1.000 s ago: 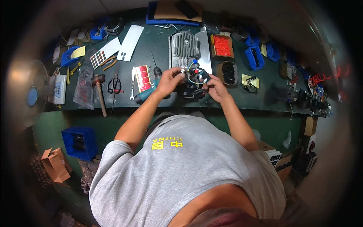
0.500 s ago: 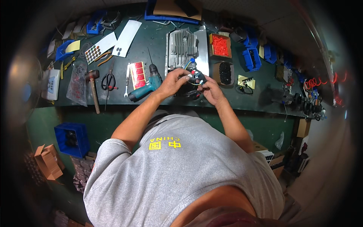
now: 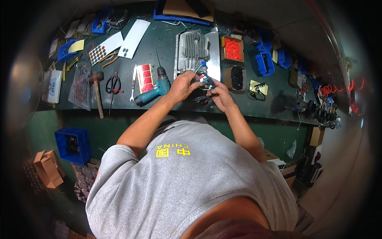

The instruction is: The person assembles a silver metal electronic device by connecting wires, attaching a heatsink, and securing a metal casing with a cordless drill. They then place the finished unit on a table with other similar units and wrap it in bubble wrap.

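A small black part (image 3: pixel 209 83) with white and red bits and thin wires is held between my two hands, just off the near end of a finned grey metal housing (image 3: pixel 193 47). My left hand (image 3: pixel 184 87) pinches it from the left, its thumb and fingers closed together. From the right, my right hand (image 3: pixel 223 98) grips its near edge with bent fingers. A yellow-green wire runs up from the part toward a blue piece (image 3: pixel 203 63) on the housing. Beneath the hands lies a dark item (image 3: pixel 202 100) with cables, partly hidden.
Left of my hands lie a teal power drill (image 3: pixel 153 92), a wrench (image 3: pixel 133 83), scissors (image 3: pixel 114 83) and a hammer (image 3: pixel 96 89). On the right stand a box of red caps (image 3: pixel 232 48), a box of black pieces (image 3: pixel 237 78) and blue bins (image 3: pixel 264 63). A red coiled hose (image 3: pixel 336 91) hangs beyond.
Both hands stay almost in place on the black part. It is turned slightly, and more of its white and red bits show between the fingers.
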### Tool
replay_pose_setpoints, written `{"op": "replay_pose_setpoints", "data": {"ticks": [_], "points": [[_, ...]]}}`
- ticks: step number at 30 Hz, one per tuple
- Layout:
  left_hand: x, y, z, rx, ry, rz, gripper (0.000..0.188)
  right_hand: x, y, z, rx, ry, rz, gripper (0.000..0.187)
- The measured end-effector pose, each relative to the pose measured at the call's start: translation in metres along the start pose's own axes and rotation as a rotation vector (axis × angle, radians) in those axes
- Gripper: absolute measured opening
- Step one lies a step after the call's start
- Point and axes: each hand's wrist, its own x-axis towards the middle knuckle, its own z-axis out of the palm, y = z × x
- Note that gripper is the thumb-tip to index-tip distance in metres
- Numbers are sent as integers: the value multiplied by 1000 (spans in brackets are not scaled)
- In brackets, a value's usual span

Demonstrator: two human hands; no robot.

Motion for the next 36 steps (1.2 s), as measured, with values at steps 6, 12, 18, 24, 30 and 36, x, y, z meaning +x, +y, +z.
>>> {"op": "replay_pose_setpoints", "data": {"ticks": [6,12,18,24,30,36], "points": [[1,1,0,21,6,-18,22,-2,-2,5,-71,6,-15,70],[0,1,-4,-12,-23,26,21,-5,-10,10,-151,-12,-9,74],[-1,6,-14,156,-138,20,26,-6,-14,11,-238,-3,11,75],[7,26,-29,212,-132,306,42,-7,-15,10,-313,-23,12,74],[14,18,-34,282,-245,342,39,-9,-19,13,-293,-67,46,72],[7,21,-40,184,-280,299,45,-13,-19,15,-442,-44,-19,73]]}}
